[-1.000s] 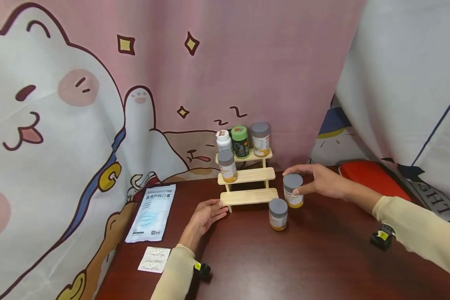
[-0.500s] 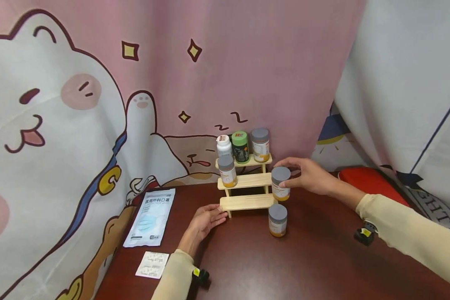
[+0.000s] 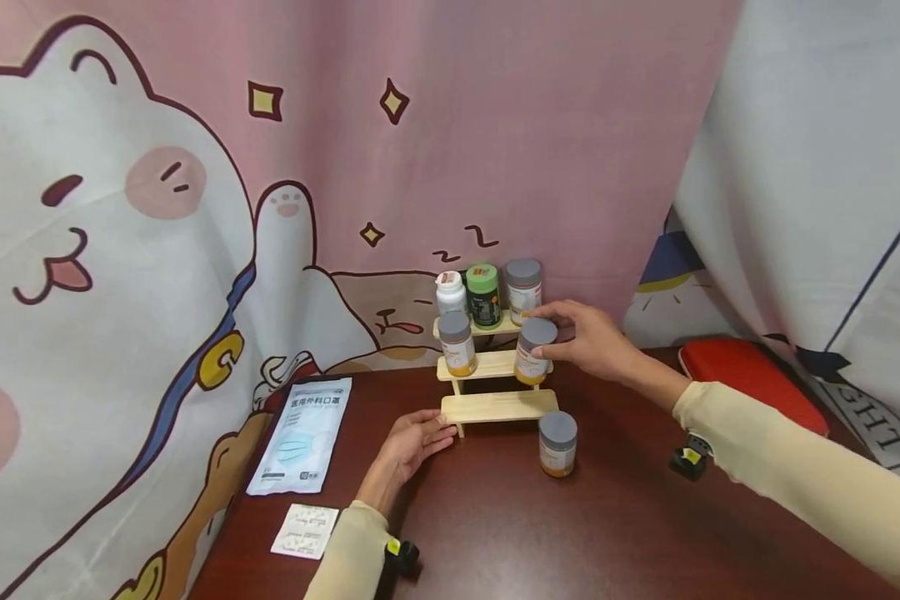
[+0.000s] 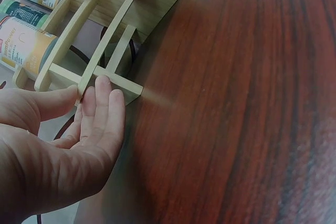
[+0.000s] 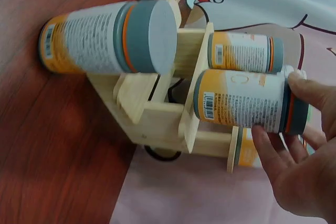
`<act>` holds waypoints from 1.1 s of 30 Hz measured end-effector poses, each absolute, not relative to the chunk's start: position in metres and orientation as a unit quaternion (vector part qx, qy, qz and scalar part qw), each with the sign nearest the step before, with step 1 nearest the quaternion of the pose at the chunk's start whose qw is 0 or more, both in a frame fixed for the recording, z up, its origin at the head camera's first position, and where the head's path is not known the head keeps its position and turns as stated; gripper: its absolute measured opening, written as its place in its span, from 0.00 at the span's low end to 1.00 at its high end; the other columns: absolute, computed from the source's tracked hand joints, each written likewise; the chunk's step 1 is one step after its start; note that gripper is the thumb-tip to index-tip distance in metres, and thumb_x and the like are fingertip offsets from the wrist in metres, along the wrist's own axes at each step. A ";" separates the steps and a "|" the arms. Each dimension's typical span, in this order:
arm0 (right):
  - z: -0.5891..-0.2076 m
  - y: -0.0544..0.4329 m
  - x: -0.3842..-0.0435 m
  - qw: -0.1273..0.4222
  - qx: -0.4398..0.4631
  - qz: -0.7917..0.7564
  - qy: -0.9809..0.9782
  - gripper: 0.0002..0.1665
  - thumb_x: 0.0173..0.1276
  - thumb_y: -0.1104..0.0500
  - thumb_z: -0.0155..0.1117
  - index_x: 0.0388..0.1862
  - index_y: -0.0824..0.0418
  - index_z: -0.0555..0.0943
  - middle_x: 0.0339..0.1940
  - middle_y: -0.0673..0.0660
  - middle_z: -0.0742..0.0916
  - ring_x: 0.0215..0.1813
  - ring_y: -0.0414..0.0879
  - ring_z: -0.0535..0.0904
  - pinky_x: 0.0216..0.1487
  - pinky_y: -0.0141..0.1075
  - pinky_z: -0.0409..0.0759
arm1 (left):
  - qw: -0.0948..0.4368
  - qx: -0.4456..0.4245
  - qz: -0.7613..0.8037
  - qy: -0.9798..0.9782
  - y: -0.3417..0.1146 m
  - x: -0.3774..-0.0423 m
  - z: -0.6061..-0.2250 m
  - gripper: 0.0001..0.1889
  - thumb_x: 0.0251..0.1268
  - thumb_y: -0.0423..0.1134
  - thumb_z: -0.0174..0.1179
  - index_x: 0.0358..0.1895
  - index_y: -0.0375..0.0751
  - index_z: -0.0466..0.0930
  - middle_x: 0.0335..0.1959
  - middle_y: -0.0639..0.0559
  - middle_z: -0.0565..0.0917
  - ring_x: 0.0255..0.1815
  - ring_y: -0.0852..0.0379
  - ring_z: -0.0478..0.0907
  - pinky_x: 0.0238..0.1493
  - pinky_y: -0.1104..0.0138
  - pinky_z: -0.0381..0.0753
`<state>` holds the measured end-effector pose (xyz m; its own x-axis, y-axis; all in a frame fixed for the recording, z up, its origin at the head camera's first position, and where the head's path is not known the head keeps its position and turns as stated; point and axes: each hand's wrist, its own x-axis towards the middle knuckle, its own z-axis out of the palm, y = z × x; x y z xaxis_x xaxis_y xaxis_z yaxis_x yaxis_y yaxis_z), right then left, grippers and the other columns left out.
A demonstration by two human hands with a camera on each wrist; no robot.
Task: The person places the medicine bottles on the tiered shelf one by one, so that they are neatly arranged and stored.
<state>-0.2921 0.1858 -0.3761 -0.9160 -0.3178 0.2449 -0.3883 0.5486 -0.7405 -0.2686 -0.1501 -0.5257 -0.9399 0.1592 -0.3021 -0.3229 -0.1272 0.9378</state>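
My right hand (image 3: 596, 340) holds a grey-lidded supplement jar (image 3: 532, 360) upright by its upper part, at the right end of the middle step of a three-step wooden display stand (image 3: 495, 407). In the right wrist view the held jar (image 5: 239, 100) has its base at that step. My left hand (image 3: 412, 442) pinches the left end of the lowest step, with the thumb on top and fingers below, as the left wrist view shows. A matching jar (image 3: 460, 346) stands at the middle step's left end. Another jar (image 3: 557, 444) stands on the table, in front of the stand's right end.
A white bottle (image 3: 451, 292), a green-lidded jar (image 3: 483, 296) and a grey-lidded jar (image 3: 523, 287) line the top step. Left lie a mask packet (image 3: 300, 437) and a small white packet (image 3: 305, 531). A red case (image 3: 750, 379) lies at the right, before the curtain.
My right hand has carried the jar left and up, from beside the stand to its middle step. The left hand has stayed at the lowest step's end.
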 end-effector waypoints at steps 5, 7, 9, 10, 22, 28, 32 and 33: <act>-0.380 0.171 -0.291 0.051 0.176 0.434 -0.882 0.36 0.67 0.58 0.80 0.71 0.62 0.77 0.65 0.65 0.82 0.63 0.62 0.85 0.58 0.52 0.89 | 0.165 -0.069 0.747 0.640 -0.149 -0.269 -0.527 0.20 0.80 0.31 0.57 0.68 0.26 0.71 0.48 0.46 0.86 0.53 0.50 0.90 0.63 0.56 0.90; -0.380 0.166 -0.291 0.054 0.170 0.437 -0.882 0.36 0.67 0.58 0.79 0.71 0.63 0.77 0.64 0.65 0.81 0.63 0.62 0.85 0.58 0.52 0.90 | 0.162 -0.065 0.748 0.640 -0.149 -0.269 -0.527 0.20 0.80 0.31 0.57 0.68 0.25 0.70 0.48 0.45 0.86 0.52 0.50 0.90 0.62 0.56 0.90; -0.380 0.161 -0.293 0.060 0.166 0.442 -0.880 0.36 0.67 0.58 0.79 0.71 0.63 0.77 0.64 0.65 0.81 0.62 0.62 0.86 0.58 0.52 0.90 | 0.162 -0.063 0.750 0.638 -0.149 -0.270 -0.527 0.20 0.80 0.30 0.57 0.68 0.25 0.70 0.48 0.45 0.86 0.51 0.52 0.90 0.62 0.57 0.90; -0.380 0.159 -0.293 0.065 0.164 0.443 -0.879 0.36 0.66 0.59 0.79 0.71 0.63 0.77 0.64 0.65 0.81 0.62 0.62 0.86 0.58 0.51 0.90 | 0.161 -0.061 0.751 0.638 -0.149 -0.271 -0.527 0.20 0.80 0.30 0.57 0.68 0.25 0.70 0.48 0.45 0.86 0.50 0.53 0.90 0.61 0.57 0.90; -0.384 0.137 -0.303 0.091 0.157 0.457 -0.871 0.34 0.64 0.62 0.80 0.68 0.61 0.78 0.65 0.64 0.82 0.64 0.63 0.85 0.62 0.54 0.88 | 0.160 -0.056 0.754 0.635 -0.150 -0.272 -0.526 0.20 0.79 0.29 0.57 0.68 0.24 0.70 0.47 0.45 0.86 0.48 0.53 0.90 0.61 0.56 0.90; -0.385 0.129 -0.307 0.102 0.151 0.455 -0.872 0.35 0.61 0.60 0.83 0.66 0.58 0.79 0.62 0.62 0.86 0.63 0.60 0.85 0.63 0.54 0.85 | 0.160 -0.058 0.754 0.635 -0.151 -0.273 -0.528 0.20 0.80 0.29 0.56 0.68 0.24 0.70 0.48 0.43 0.86 0.48 0.54 0.90 0.62 0.56 0.90; -0.386 0.123 -0.308 0.101 0.157 0.458 -0.869 0.35 0.60 0.59 0.84 0.66 0.56 0.81 0.64 0.60 0.86 0.64 0.60 0.85 0.65 0.54 0.85 | 0.161 -0.056 0.756 0.632 -0.151 -0.274 -0.530 0.19 0.79 0.29 0.56 0.67 0.24 0.71 0.46 0.45 0.86 0.47 0.55 0.90 0.62 0.56 0.90; -0.387 0.122 -0.308 0.100 0.158 0.458 -0.869 0.35 0.61 0.59 0.83 0.66 0.56 0.81 0.65 0.60 0.86 0.64 0.60 0.85 0.66 0.54 0.85 | 0.161 -0.056 0.756 0.632 -0.152 -0.274 -0.530 0.19 0.79 0.29 0.56 0.67 0.24 0.71 0.46 0.46 0.86 0.46 0.55 0.90 0.61 0.57 0.90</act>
<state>-0.3082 0.1219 -0.3865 -0.9299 -0.1839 0.3186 -0.3667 0.5310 -0.7639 -0.2736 -0.1515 -0.5300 -0.9420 0.1722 -0.2880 -0.3139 -0.1486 0.9378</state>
